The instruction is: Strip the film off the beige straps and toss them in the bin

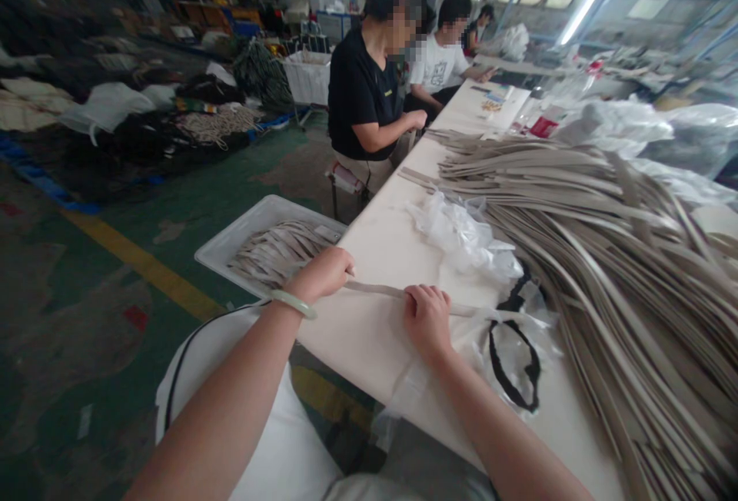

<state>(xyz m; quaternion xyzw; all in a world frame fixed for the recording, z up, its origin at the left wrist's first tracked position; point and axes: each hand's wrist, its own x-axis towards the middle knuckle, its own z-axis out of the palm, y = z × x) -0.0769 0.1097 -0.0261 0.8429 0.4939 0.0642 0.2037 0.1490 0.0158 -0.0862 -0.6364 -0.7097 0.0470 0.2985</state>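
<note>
A flat grey-beige strap stretches across the table edge between my two hands. My left hand is closed on its near end, beside the white bin. Further along it, my right hand has its fingers curled down over the strap against the tabletop. Past my right hand the strap runs on toward a clear plastic bag and a black loop of band. Many similar straps lie in a long heap on the right side of the table.
A white bin holding cut strap pieces stands left of the table. Crumpled clear plastic lies mid-table. Co-workers sit along the left edge, the nearest in a black shirt. Piled materials cover the floor at far left.
</note>
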